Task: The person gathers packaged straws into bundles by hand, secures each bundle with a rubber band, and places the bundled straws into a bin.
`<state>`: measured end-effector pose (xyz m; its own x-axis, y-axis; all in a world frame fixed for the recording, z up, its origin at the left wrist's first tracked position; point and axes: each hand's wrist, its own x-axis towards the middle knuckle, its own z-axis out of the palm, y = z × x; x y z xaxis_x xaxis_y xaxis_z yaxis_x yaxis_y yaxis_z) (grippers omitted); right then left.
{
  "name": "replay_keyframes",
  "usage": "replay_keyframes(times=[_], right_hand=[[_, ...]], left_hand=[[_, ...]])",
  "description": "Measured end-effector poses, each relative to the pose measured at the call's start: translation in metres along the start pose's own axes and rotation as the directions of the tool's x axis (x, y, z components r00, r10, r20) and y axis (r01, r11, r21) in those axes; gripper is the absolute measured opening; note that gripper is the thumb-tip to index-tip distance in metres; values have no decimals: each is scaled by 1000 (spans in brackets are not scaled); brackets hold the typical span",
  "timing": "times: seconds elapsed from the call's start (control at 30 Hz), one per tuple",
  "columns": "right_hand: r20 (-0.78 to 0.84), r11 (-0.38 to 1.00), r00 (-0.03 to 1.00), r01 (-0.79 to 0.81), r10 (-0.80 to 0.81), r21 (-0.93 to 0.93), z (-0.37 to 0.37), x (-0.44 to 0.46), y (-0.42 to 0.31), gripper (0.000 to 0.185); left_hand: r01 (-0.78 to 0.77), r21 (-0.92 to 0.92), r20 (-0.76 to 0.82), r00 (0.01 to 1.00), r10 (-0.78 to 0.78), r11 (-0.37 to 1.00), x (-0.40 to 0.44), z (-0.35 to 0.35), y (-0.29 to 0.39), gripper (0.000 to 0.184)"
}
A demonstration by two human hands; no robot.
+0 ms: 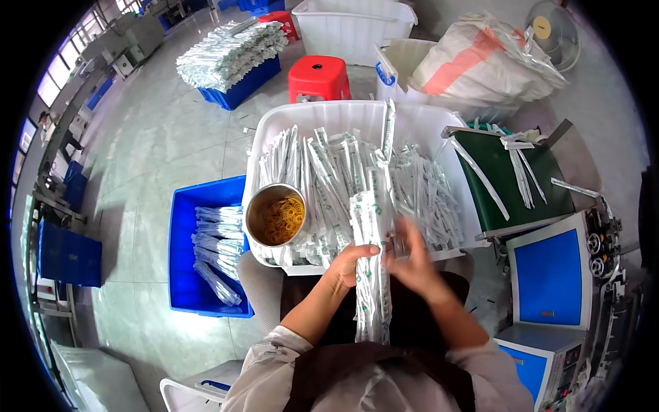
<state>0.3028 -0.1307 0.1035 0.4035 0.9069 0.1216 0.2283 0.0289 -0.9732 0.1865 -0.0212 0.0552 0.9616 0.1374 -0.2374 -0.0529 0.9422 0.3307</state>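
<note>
My left hand point(351, 264) is closed around a bundle of long, thin, white-wrapped sticks point(371, 288) with green print. The bundle stands lengthwise over my lap, its upper end above a white plastic tub point(264, 147). Beside the bundle, my right hand point(414, 264) is smeared by motion, so its grip cannot be made out. Many loose wrapped sticks point(329, 168) fill the tub. A metal bowl point(255, 237) of yellow rubber bands point(283, 218) rests on them at the left.
Bundles of wrapped sticks point(218, 244) lie in a blue crate point(180, 261) at my left. To the right, a green conveyor belt point(491, 175) holds several loose sticks. Beyond the tub stand a red stool point(318, 77), a piled blue crate point(240, 86) and a big sack point(473, 62).
</note>
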Motion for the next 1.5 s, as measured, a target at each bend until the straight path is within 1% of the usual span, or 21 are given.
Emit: replay_keyframes(times=[0.07,0.13,0.2,0.3,0.4,0.5,0.6,0.67,0.77,0.87,0.93,1.0,1.07,1.2,1.27,1.3,1.37,1.4,1.43,1.47,1.5], right_hand=[[-67,886,952,251,-300,-389,-22,64,-23,86],[138,648,895,407,-425,-644,-30,109,-48,63],[374,831,927,225,-22,-509,-32,120,-56,38],[424,881,906,200,0,-428,-18,94,-43,27],[289,851,917,373,-276,-369,-5,68,-20,24],[268,838,931,346,-249,-423,-4,71,-3,24],[215,824,954,289,-208,-488,-1,90,13,25],[211,811,949,311,-234,-496,6,94,19,23],[203,687,847,520,-491,-507,17,80,0,26],[384,764,879,448,-281,-465,10,85,-32,36],[453,888,878,325,-155,-326,6,99,-46,36],[525,910,850,257,-52,-326,13,93,-59,31],[561,890,816,353,-143,-287,22,81,-61,28],[577,899,775,411,-257,-151,50,84,-69,20],[685,920,680,391,-263,-36,68,103,-71,24],[674,959,685,240,-276,149,85,110,-69,33],[683,977,724,-68,-91,202,117,129,-67,36],[674,998,737,68,-47,-5,131,143,-46,31],[664,857,747,358,-25,-370,143,148,-45,25],[706,538,704,567,77,-624,156,151,-27,18],[649,254,679,599,341,-760,172,151,-37,16]], left_hand=[[25,86,-60,998,-20,996,8,15,-4,44],[-13,101,-29,999,16,995,10,34,-5,41],[4,169,-34,999,2,986,7,34,0,48],[38,120,67,997,-46,992,1,19,-6,59],[206,-166,497,862,-99,964,3,12,-30,86],[157,-203,417,907,-60,966,12,-20,-50,92],[169,-296,277,957,-84,940,24,-21,-35,78],[228,-366,284,951,-125,902,23,-20,-24,55],[59,-66,153,987,-49,996,4,-12,-21,37],[48,-1,141,989,-47,999,-8,2,-14,36],[49,59,255,965,-62,997,-6,11,-11,48],[85,-91,403,914,-42,992,-15,6,-11,55],[137,-248,558,829,26,959,-24,10,-16,76],[48,-109,407,914,1,993,-51,10,-8,66],[-145,13,305,943,134,989,-60,6,-5,56],[-237,16,226,947,227,971,-71,13,3,47],[-402,58,115,912,394,914,-93,5,9,43],[-481,92,74,876,476,872,-108,1,14,43],[-523,97,6,851,525,847,-124,0,19,44],[-561,105,-63,820,568,821,-140,-2,25,46],[-560,125,-100,814,572,819,-153,-7,29,47]])
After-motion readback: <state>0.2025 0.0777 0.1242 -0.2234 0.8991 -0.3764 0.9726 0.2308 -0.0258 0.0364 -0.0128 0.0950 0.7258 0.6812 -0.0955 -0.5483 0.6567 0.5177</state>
